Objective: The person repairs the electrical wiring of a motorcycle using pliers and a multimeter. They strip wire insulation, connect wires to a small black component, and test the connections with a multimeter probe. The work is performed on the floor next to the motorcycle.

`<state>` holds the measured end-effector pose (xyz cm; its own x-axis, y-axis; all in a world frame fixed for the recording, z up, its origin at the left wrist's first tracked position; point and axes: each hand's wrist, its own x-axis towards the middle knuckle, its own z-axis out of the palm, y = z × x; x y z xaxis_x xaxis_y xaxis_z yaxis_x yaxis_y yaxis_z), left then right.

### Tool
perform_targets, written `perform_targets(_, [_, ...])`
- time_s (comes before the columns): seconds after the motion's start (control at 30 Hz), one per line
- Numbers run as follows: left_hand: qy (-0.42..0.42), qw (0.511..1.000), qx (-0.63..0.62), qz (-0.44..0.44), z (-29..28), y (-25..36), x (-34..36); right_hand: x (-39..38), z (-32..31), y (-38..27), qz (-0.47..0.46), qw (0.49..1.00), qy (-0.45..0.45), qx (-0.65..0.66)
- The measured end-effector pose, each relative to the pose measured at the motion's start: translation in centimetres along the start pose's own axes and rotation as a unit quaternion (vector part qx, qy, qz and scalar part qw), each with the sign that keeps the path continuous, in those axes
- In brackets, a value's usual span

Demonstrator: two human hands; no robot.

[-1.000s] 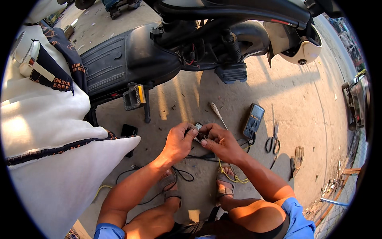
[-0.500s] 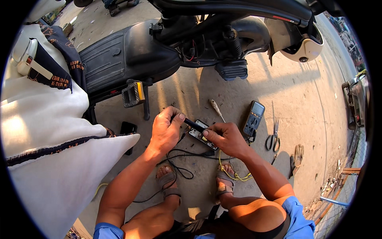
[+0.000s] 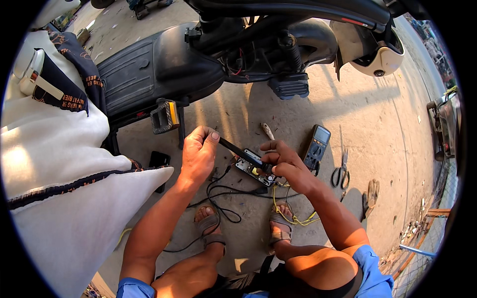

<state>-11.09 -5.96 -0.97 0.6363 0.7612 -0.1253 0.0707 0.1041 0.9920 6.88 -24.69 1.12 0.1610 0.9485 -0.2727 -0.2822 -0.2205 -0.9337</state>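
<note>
A black strip that looks like electrical tape (image 3: 237, 149) stretches taut between my two hands. Its upper end is pinched between thumb and fingers of my left hand (image 3: 199, 151). Lower down, my right hand (image 3: 288, 166) is closed on the other end, its fingers curled and partly hiding a dark piece there. Behind and under the strip lies an opened flat device with a pale circuit board (image 3: 247, 168), resting on the ground. Black cables (image 3: 218, 192) and a yellow wire (image 3: 296, 220) trail from around it across my feet.
A screwdriver (image 3: 267, 131), a multimeter (image 3: 317, 149), scissors (image 3: 341, 174) and a worn glove (image 3: 370, 197) lie to the right. A black electric bike (image 3: 159, 69) stands ahead, its pedal (image 3: 165, 117) close to my left hand. White cloth (image 3: 74, 208) hangs at left.
My left hand has moved a little left and up, and my right hand slightly right. More of the black strip shows between them, and my right fingers have lifted and shifted.
</note>
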Motion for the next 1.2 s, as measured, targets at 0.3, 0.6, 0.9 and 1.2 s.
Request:
perform_targets(0.3, [0.005, 1.0, 0.01, 0.006, 0.1, 1.1, 0.0, 0.3, 0.2, -0.3, 0.027, 0.967, 0.018, -0.252])
perform_targets(0.6, [0.01, 0.995, -0.095, -0.022, -0.4, -0.3, 0.2, -0.2, -1.1, -0.9, 0.033, 0.976, 0.039, -0.212])
perform_targets(0.9, [0.016, 0.991, -0.13, -0.024, -0.6, 0.1, -0.1, -0.3, -1.2, -1.5, 0.053, 0.982, 0.029, -0.181])
perform_targets(1.2, [0.051, 0.986, -0.151, -0.042, -1.3, -0.7, -0.2, -0.2, -1.8, -2.3, 0.058, 0.986, 0.022, -0.152])
